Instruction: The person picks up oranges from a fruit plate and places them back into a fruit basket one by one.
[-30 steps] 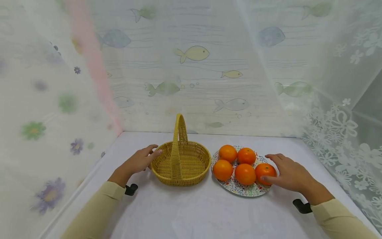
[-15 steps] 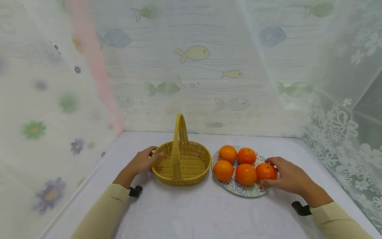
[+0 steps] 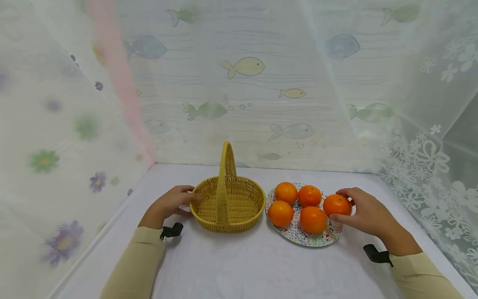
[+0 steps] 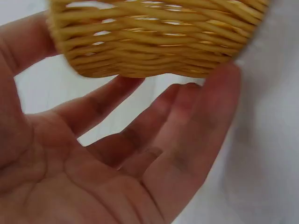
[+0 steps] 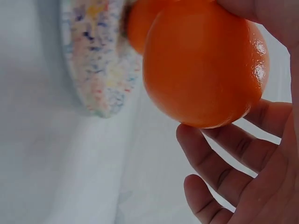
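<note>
A yellow wicker basket (image 3: 242,204) with a tall arched handle stands on the table. My left hand (image 3: 173,203) holds its left rim, the thumb over the edge. Close up in the left wrist view, other fingers lie against or just below the woven side (image 4: 154,42). My right hand (image 3: 371,211) grips an orange (image 3: 337,206) between thumb and fingers, at the right side of a speckled plate (image 3: 289,236). In the right wrist view this orange (image 5: 201,65) appears lifted off the plate, with two lower fingers loosely bent below it.
Several other oranges (image 3: 313,219) sit on the plate, just right of the basket. A white cloth covers the table (image 3: 239,265). Behind it hangs a curtain (image 3: 246,95) with printed fish, and sheer flowered curtains stand at both sides.
My right hand has closed round the rightmost orange and raised it slightly. My left hand has moved in from beside the basket and taken hold of its rim.
</note>
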`<state>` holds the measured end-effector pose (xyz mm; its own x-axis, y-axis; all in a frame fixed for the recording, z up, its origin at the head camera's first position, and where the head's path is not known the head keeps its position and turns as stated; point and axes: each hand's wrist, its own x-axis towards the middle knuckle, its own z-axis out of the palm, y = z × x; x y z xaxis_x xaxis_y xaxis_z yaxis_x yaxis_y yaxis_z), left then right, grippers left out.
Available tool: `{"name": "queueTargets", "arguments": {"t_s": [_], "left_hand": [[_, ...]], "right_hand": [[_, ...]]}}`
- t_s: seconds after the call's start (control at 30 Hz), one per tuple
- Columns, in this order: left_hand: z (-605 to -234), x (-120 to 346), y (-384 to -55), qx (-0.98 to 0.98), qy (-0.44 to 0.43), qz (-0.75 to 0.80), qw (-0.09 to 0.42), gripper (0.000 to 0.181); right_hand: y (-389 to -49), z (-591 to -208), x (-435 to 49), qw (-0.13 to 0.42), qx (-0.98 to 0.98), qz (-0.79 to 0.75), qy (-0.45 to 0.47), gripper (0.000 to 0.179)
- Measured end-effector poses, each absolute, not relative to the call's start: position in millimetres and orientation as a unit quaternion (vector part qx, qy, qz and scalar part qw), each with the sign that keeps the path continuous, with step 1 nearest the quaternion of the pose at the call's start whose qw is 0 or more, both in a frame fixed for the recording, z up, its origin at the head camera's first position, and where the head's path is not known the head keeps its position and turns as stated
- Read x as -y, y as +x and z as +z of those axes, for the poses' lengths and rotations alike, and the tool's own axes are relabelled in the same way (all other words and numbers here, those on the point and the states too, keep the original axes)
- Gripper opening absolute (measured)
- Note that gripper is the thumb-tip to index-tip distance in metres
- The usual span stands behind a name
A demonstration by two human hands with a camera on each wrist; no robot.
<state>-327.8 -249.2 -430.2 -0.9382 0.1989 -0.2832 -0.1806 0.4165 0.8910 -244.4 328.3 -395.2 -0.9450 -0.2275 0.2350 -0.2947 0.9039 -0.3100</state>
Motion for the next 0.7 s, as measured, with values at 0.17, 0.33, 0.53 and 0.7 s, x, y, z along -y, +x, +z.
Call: {"name": "queueTargets", "arguments": {"t_s": [0.17,0.33,0.53,0.7], "left_hand": [[-430.5,252.9,-328.5,-0.789,0.005,0.584,0.19,0.068],[-437.5,257.8,-330.7,-0.762,0.011,0.617,0.197,0.066],[-441.9,261.2,-331.7,-0.744,0.014,0.637,0.2,0.066],[-443.0,263.0,-332.1,-0.738,0.018,0.644,0.203,0.067]], "right_hand": [[-245.2,-385.8,-326.2,0.115,0.965,0.201,0.126,0.082],[-247.7,-377.0,-316.3,0.116,0.96,0.224,0.124,0.083],[-254.3,-369.4,-297.8,0.121,0.952,0.243,0.139,0.082],[-261.6,-364.1,-279.9,0.124,0.945,0.26,0.157,0.081]]}}
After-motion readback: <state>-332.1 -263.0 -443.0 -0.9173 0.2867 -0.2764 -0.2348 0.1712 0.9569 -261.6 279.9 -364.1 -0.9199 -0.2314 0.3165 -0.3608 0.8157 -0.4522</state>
